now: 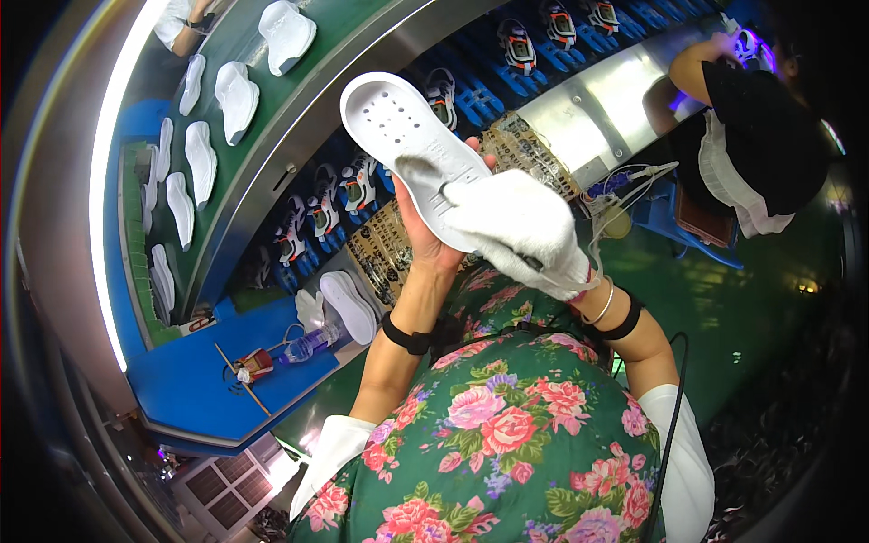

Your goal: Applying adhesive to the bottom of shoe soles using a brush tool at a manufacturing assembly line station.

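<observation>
I hold a white shoe sole (385,118) out in front of me, above my floral apron (507,407), its rounded, hole-dotted end pointing up and to the left. My bare left hand (425,233) is wrapped around it from beneath, the fingertips showing past its far edge. My right hand (523,222), in a white glove, rests on the sole's upper face with its fingers bunched; I cannot tell whether they pinch anything. More white soles (237,100) lie on the green belt (226,178) at upper left. A bottle (310,345) lies on the blue table (199,385) to my left, and a person in a dark top (765,122) sits at upper right
</observation>
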Demonstrator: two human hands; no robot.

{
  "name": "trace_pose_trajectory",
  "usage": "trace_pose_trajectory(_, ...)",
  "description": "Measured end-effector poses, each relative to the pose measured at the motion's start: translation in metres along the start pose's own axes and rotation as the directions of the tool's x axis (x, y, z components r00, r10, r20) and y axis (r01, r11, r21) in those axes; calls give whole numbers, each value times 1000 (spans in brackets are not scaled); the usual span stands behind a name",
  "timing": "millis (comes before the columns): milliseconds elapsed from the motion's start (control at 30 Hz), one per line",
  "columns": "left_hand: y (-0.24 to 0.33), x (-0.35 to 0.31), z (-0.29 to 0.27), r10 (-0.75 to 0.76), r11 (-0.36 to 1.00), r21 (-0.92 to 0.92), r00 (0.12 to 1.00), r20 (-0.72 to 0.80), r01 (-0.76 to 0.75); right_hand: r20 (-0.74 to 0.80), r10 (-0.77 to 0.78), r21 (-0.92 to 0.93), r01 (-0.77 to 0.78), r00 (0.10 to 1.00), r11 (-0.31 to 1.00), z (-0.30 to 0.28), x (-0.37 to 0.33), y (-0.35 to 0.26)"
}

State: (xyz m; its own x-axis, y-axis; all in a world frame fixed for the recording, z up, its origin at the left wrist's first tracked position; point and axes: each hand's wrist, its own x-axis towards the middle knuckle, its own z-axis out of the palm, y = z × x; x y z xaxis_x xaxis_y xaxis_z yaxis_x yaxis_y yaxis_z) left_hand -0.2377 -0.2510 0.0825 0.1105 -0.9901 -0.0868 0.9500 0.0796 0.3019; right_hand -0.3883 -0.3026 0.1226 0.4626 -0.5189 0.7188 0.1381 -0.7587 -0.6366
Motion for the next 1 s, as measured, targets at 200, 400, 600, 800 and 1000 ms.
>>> trace_pose_trajectory(200,0,8,-2,38,996,-83,999,12,-37,-70,373,392,-318,925,863,-3,-6,6)
trace_pose_trajectory(400,5,14,-7,-81,993,-74,986,146,93,10,81,132,-81,997,988,-7,-9,-1)
trace_pose_trajectory(600,4,21,-9,45,999,4,998,-40,-45,-81,253,249,-226,964,942,-10,-16,12)
trace_pose_trajectory(800,10,22,-9,37,994,-104,992,122,-24,127,277,292,-303,952,907,-17,-19,0)
trace_pose_trajectory(1000,19,18,-13,-84,996,29,988,133,81,170,-49,39,43,984,998,-20,-28,2)
